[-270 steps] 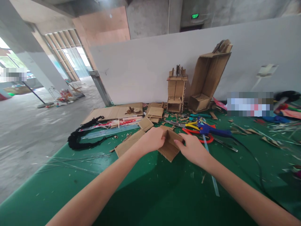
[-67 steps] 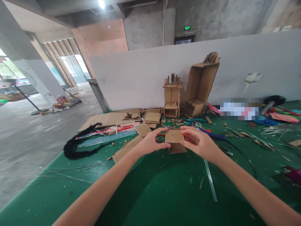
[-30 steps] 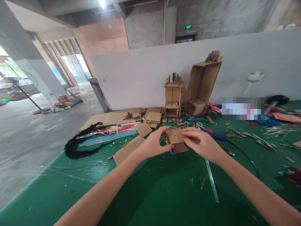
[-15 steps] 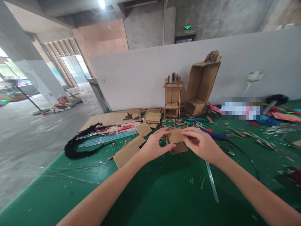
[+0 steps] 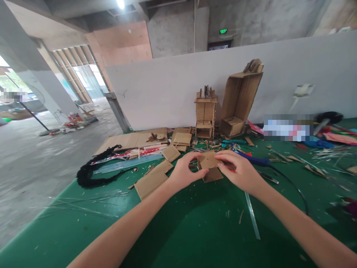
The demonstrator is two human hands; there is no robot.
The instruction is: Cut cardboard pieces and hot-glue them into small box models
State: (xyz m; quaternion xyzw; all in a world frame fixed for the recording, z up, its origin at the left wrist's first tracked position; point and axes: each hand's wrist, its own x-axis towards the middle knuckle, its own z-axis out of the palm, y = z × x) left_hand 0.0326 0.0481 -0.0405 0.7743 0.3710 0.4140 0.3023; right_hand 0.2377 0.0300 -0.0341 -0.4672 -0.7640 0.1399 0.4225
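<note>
Green table [image 5: 195, 234], small box [image 5: 213, 176] between our hands

Mid-table, our left hand [image 5: 184, 169] pinches the box's left side between thumb and fingers, while our right hand [image 5: 237, 165] pinches the top panel's [image 5: 208, 161] right edge. Looks like we're lining up that panel! Next, we reckon, calls for steady, even pressure, keeping the corners square without crushing the card.

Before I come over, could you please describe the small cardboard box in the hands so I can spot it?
Over the green table, find the left hand and the right hand. The cardboard box is held between them, its open side toward the camera. Unlike the two taller cardboard stands behind it, it has a small dark hole in its top.
</note>
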